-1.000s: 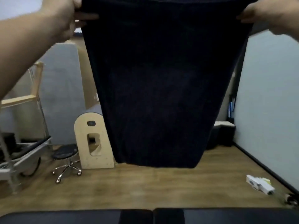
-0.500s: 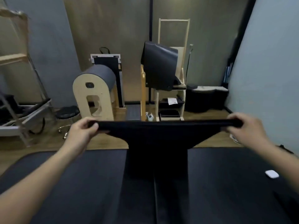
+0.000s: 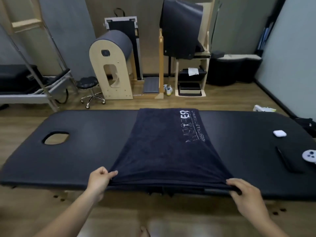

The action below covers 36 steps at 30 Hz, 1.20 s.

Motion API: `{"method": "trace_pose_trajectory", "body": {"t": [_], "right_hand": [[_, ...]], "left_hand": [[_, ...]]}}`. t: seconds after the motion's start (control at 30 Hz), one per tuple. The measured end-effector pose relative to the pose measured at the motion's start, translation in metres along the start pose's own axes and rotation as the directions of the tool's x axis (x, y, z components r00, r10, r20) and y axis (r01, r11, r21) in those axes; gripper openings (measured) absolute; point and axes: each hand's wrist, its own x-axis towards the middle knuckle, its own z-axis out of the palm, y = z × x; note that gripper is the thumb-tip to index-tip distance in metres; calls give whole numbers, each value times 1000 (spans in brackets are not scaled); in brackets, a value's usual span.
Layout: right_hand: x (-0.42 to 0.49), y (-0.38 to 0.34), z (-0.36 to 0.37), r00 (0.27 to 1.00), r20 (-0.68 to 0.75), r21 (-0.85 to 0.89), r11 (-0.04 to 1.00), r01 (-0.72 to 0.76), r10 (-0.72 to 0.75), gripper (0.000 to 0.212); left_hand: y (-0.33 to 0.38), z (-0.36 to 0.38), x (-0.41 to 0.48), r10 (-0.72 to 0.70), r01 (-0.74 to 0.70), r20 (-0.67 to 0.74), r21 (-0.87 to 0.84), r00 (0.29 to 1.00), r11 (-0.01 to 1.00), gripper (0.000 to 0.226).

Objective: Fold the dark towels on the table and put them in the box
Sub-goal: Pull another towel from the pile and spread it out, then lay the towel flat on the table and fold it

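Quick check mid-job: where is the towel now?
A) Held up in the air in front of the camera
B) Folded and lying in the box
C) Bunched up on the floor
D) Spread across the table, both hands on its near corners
D: the dark towel lies spread across the table, and the left hand and right hand each grip a near corner at the table's near edge.

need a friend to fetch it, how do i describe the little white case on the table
Find the long black padded table with a dark towel spread across its middle. On the stretch right of the towel lie three small things. The white case is the farthest one, rounded and white, unlike the black stick and grey controller nearer.
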Motion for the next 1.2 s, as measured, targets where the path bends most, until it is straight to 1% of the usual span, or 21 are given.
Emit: {"method": "trace_pose_trajectory", "body": {"t": [0.13,0.23,0.27,0.37,0.43,0.53,0.6,0.67,0.73,0.87,0.97,1.03,1.1,1.13,1.17,1.2], "right_hand": [[-52,33,17,999,25,11,999,39,-39,39],[-79,53,25,992,123,52,999,-11,4,63],[-87,58,27,990,144,48,999,-9,2,64],[-104,65,33,987,159,27,1000,11,-15,53],[-112,66,35,988,151,26,1000,2,-6,49],[-124,67,37,988,149,23,999,-33,29,48],[-131,70,41,986,156,9,998,-55,53,47],[-140,74,48,986,163,-6,999,-36,37,46],[-148,78,54,987,156,-1,999,-41,40,46],[-165,85,67,975,203,-9,995,-96,95,45],[-176,95,82,953,275,-65,991,-114,128,52],[-182,100,89,941,302,-108,986,-125,152,52],[-184,94,83,895,400,-99,980,-174,199,40],[-185,93,83,870,446,-107,977,-183,211,34],[-188,93,83,859,469,-130,978,-161,204,34],[-190,93,82,841,495,-145,975,-167,217,40]], "left_hand": [[-52,-13,-38,-138,138,3,51,990,989,55],[-81,-14,-65,-166,166,-1,79,986,983,50],[-88,-15,-73,-186,186,-1,59,983,981,45],[-103,-16,-89,-210,210,-5,16,978,978,27],[-111,-16,-94,-209,209,0,-31,978,978,19],[-118,-18,-100,-224,225,17,-117,974,967,21],[-127,-21,-104,-250,256,62,-125,966,959,25],[-138,-25,-110,-288,298,118,-76,950,952,29],[-148,-28,-112,-292,295,147,-3,945,955,31],[-157,-28,-114,-213,203,96,99,972,974,28],[-167,-27,-116,-204,186,67,207,977,961,27],[-179,-31,-118,-212,188,52,296,976,936,33],[-195,-40,-118,-191,156,48,406,980,900,42],[-202,-44,-118,-179,136,48,472,983,871,42],[-204,-47,-120,-179,125,47,540,983,832,41],[-205,-49,-123,-182,117,47,605,982,788,40]]}}
